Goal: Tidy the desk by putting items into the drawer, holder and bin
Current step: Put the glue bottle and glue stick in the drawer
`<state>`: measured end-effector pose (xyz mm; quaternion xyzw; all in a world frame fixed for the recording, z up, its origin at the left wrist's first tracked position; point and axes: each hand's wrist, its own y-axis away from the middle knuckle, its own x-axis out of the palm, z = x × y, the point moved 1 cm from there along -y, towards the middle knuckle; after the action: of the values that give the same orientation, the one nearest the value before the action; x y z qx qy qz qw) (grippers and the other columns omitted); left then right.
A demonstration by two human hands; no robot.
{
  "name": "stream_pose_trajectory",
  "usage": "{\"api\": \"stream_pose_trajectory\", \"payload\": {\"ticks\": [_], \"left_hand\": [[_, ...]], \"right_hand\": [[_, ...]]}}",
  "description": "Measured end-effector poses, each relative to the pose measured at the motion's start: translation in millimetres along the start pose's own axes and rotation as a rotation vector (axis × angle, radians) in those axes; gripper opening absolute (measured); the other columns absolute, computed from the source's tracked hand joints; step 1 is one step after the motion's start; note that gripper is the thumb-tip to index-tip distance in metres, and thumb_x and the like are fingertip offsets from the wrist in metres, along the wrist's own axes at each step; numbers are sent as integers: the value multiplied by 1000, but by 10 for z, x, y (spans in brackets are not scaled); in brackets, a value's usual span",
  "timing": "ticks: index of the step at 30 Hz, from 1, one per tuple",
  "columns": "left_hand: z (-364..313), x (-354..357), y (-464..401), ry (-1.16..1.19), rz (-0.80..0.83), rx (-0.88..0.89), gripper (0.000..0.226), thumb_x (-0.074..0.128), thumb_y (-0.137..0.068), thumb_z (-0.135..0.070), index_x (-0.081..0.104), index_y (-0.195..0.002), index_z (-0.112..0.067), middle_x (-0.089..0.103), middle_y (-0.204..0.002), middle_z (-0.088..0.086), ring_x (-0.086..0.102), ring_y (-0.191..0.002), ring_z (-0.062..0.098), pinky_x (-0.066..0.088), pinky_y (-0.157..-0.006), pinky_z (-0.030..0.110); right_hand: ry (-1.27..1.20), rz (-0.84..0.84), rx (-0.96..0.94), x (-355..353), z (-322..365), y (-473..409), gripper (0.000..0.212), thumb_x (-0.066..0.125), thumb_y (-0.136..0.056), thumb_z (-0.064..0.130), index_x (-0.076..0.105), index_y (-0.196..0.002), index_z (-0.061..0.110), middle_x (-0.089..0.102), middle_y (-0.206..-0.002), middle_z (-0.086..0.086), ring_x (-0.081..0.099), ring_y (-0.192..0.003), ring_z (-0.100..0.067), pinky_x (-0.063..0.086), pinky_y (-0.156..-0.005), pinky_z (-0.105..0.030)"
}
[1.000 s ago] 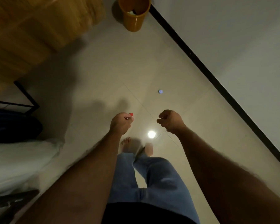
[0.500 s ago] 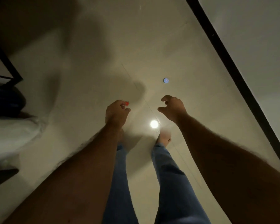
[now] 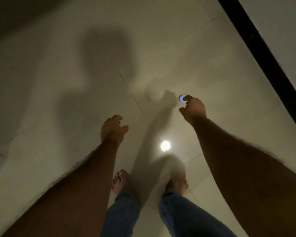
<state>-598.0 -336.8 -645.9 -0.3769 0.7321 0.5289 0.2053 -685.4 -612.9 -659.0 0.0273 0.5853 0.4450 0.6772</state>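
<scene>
1. Two hands reach down: right hand (image 3: 193, 108), fingers apart, touches the small blue disc (image 3: 181, 98) on the floor (image 3: 220, 82) at one o'clock.
2. Left hand (image 3: 113, 130) hangs loosely curled; whether it holds anything is unclear.
3. Next: pinch the disc, lift, bin it.

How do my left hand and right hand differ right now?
The right hand reaches farther forward, down to the small blue round object on the floor, one fingertip at its edge. The left hand hangs nearer, loosely curled, touching nothing visible. Both are bare, seen from the back.
</scene>
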Motion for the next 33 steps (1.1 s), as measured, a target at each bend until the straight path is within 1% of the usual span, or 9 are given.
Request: {"api": "stream_pose_trajectory", "payload": {"ticks": [5,7,9,14,18,21,27,31,33], "left_hand": [[361,773,-484,-27,76,-75,53,76,-79,-29,56,-127,-19,60,-121,6,61,-107,21,44,-80,23],[518,1051,-599,-145,96,-47,58,76,-78,-37,53,-129,-23,53,-126,7,62,-106,25,52,-85,33],[633,1278,-712,-308,72,-32,54,74,-79,-42,50,-125,-24,47,-129,13,61,-102,30,56,-83,40],[734,1557,-889,-473,6,-15,43,67,-86,-38,50,-122,-22,43,-131,17,55,-108,33,53,-80,39],[851,1598,-976,-427,-52,3,23,54,-92,-18,56,-115,-17,46,-122,14,53,-102,34,51,-74,41],[945,1578,-1026,-387,-68,40,20,49,-91,-10,60,-108,-10,50,-114,17,55,-95,37,49,-76,44],[643,1341,-810,-238,-95,127,24,60,-90,-22,67,-108,-8,62,-104,15,59,-95,32,49,-82,37],[105,899,-420,-121,-84,156,29,61,-90,-32,68,-111,-12,65,-105,10,60,-98,27,48,-84,34],[-196,582,-189,10,-62,145,27,65,-87,-35,71,-104,-16,69,-98,4,64,-91,21,48,-79,27]], "right_hand": [[86,11,-50,495,-355,-715,49,63,-84,15,51,-132,18,55,-125,-16,57,-111,-37,45,-90,-33],[145,32,-68,657,-464,-919,55,61,-87,14,45,-139,19,51,-130,-16,56,-114,-38,45,-95,-38],[192,28,-75,812,-553,-1100,53,60,-88,15,45,-139,19,49,-130,-16,56,-113,-39,47,-95,-41],[273,-15,-36,1067,-637,-1362,45,53,-92,18,45,-135,16,47,-129,-18,57,-108,-42,50,-90,-43],[294,-84,-33,1190,-645,-1492,36,45,-98,17,47,-133,10,47,-126,-21,56,-107,-43,50,-87,-43],[265,-106,-27,1239,-642,-1490,31,44,-99,15,53,-128,7,48,-124,-21,60,-102,-42,50,-89,-42],[139,-67,-81,1174,-480,-1029,30,48,-95,13,57,-124,13,53,-117,-18,62,-98,-40,52,-89,-40],[94,-26,-114,714,-127,-499,39,52,-90,8,58,-128,16,53,-117,-15,62,-99,-37,52,-90,-37],[41,-13,-127,403,98,-183,43,53,-88,8,59,-129,18,54,-117,-14,62,-99,-34,49,-88,-32]]}}
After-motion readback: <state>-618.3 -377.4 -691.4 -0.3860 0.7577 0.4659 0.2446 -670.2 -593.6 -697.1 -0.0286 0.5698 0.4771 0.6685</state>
